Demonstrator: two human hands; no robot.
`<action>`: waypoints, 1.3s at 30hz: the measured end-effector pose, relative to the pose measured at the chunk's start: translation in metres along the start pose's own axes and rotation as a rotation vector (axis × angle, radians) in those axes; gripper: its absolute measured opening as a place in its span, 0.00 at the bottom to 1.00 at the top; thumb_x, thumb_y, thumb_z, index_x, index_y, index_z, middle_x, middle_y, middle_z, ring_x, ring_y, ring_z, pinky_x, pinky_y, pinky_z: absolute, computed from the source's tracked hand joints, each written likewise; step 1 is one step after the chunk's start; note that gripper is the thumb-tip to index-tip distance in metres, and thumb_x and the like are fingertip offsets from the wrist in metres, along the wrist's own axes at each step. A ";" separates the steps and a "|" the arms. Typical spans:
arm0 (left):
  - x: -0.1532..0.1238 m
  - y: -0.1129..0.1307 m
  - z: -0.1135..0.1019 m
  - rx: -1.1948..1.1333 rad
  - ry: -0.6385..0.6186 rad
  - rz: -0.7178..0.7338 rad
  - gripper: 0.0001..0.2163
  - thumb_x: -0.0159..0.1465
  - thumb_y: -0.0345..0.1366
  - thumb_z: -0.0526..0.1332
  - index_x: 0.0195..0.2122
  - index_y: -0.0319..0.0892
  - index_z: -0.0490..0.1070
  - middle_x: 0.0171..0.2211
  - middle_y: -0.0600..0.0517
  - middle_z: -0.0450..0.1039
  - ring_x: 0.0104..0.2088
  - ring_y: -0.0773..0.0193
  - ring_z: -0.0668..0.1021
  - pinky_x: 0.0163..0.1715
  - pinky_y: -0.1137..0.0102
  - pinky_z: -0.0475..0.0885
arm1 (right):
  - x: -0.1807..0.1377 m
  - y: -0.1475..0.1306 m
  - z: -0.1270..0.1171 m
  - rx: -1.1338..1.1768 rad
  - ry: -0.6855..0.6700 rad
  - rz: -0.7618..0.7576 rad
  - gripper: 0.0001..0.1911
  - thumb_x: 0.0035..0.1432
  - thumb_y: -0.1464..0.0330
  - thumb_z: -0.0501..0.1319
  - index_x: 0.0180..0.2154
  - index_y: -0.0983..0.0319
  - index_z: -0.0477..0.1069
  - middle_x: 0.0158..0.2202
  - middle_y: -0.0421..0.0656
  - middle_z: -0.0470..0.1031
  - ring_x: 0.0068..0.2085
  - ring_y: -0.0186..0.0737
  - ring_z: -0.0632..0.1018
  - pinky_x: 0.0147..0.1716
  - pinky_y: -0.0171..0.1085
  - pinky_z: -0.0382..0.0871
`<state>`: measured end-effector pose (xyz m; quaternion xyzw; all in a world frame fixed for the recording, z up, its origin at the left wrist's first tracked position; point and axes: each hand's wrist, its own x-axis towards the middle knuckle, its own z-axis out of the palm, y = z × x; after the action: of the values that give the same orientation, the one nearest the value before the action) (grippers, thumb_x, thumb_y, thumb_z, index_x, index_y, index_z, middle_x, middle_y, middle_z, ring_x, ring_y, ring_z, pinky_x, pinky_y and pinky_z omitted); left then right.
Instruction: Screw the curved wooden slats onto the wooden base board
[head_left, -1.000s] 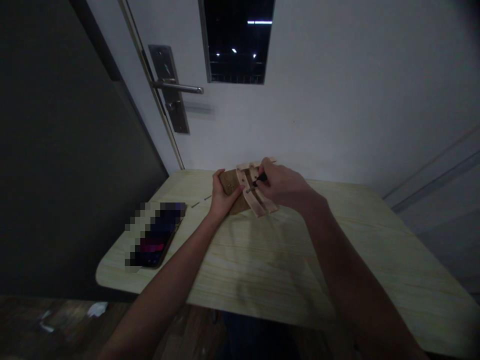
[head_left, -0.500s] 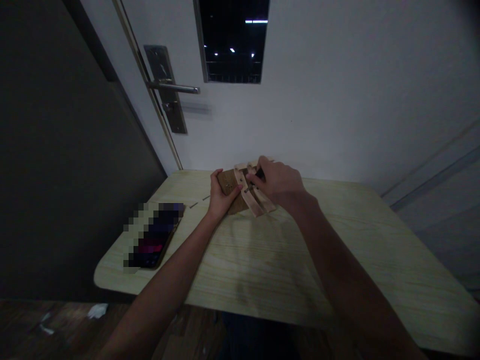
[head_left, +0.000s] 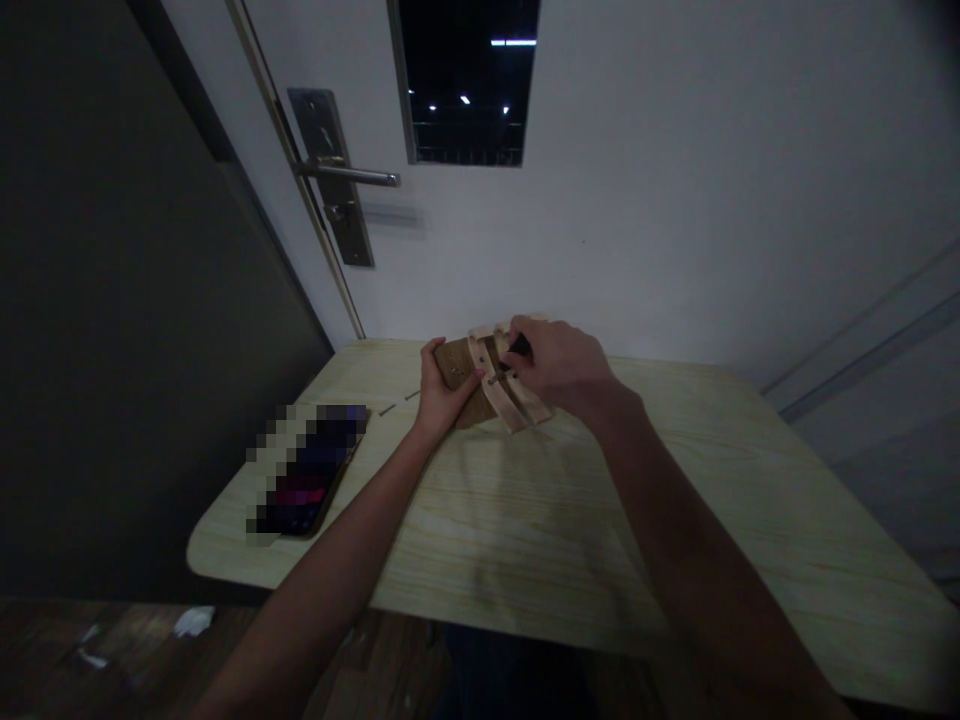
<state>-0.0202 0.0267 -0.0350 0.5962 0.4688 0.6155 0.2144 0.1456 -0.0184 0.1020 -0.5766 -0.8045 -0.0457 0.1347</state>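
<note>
A brown wooden block (head_left: 474,408) with pale wooden strips (head_left: 512,409) across it sits tilted at the table's far edge. My left hand (head_left: 437,402) grips the block's left end, its thumb on the front face near the strips. Dark round holes or screw heads dot the wood. Over the strips, my right hand (head_left: 564,362) pinches a small tool with a black handle (head_left: 520,345). The tool's tip is too small and dark to make out, and the right hand hides part of the strips.
Two thin screws (head_left: 387,409) lie on the pale wood-grain table (head_left: 525,530), left of the block. A phone (head_left: 330,460), partly pixelated, rests at the table's left. Behind stands a white door with a metal handle (head_left: 352,175). White scraps (head_left: 195,621) litter the floor.
My right hand's fingers have turned slightly, and more of the black handle shows between them. The left hand and the block have stayed in place.
</note>
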 end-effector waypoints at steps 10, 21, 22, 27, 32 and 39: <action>0.000 0.000 0.000 0.002 -0.004 0.007 0.34 0.51 0.44 0.70 0.54 0.47 0.53 0.52 0.47 0.61 0.54 0.55 0.68 0.56 0.58 0.65 | -0.002 -0.005 -0.002 -0.048 -0.020 0.064 0.20 0.66 0.56 0.47 0.49 0.61 0.63 0.39 0.50 0.78 0.36 0.44 0.78 0.30 0.36 0.62; 0.001 -0.003 0.000 -0.029 -0.009 -0.022 0.34 0.51 0.44 0.70 0.54 0.48 0.53 0.51 0.47 0.62 0.53 0.55 0.69 0.55 0.57 0.66 | 0.001 -0.002 -0.001 0.038 0.025 -0.119 0.13 0.67 0.65 0.46 0.48 0.61 0.63 0.38 0.46 0.77 0.34 0.39 0.75 0.28 0.35 0.56; 0.001 -0.003 0.000 -0.028 -0.010 -0.024 0.34 0.51 0.44 0.70 0.54 0.48 0.53 0.50 0.47 0.62 0.53 0.55 0.69 0.55 0.57 0.67 | 0.001 -0.002 -0.001 0.036 0.039 -0.110 0.13 0.66 0.64 0.48 0.48 0.60 0.63 0.37 0.45 0.77 0.34 0.39 0.75 0.28 0.35 0.55; 0.001 -0.002 0.000 -0.020 -0.004 -0.022 0.34 0.51 0.44 0.70 0.54 0.48 0.53 0.50 0.47 0.62 0.52 0.55 0.69 0.55 0.57 0.66 | 0.006 0.001 0.003 0.086 0.113 -0.091 0.13 0.64 0.58 0.52 0.42 0.57 0.69 0.35 0.42 0.77 0.35 0.38 0.74 0.30 0.35 0.56; 0.001 -0.002 0.000 -0.027 -0.007 -0.041 0.34 0.51 0.45 0.70 0.54 0.48 0.53 0.51 0.47 0.61 0.52 0.55 0.69 0.55 0.57 0.66 | 0.012 0.003 0.007 0.180 0.131 -0.157 0.13 0.65 0.62 0.53 0.41 0.61 0.72 0.39 0.45 0.75 0.38 0.37 0.73 0.36 0.35 0.61; 0.001 -0.001 0.000 -0.017 -0.007 -0.071 0.33 0.51 0.44 0.69 0.53 0.47 0.53 0.49 0.48 0.62 0.49 0.58 0.70 0.53 0.61 0.67 | 0.011 0.003 0.010 0.183 0.153 -0.238 0.19 0.65 0.72 0.45 0.53 0.69 0.66 0.49 0.53 0.73 0.48 0.43 0.73 0.44 0.39 0.65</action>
<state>-0.0206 0.0281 -0.0348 0.5796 0.4835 0.6094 0.2428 0.1431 -0.0049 0.0947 -0.4576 -0.8552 -0.0318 0.2413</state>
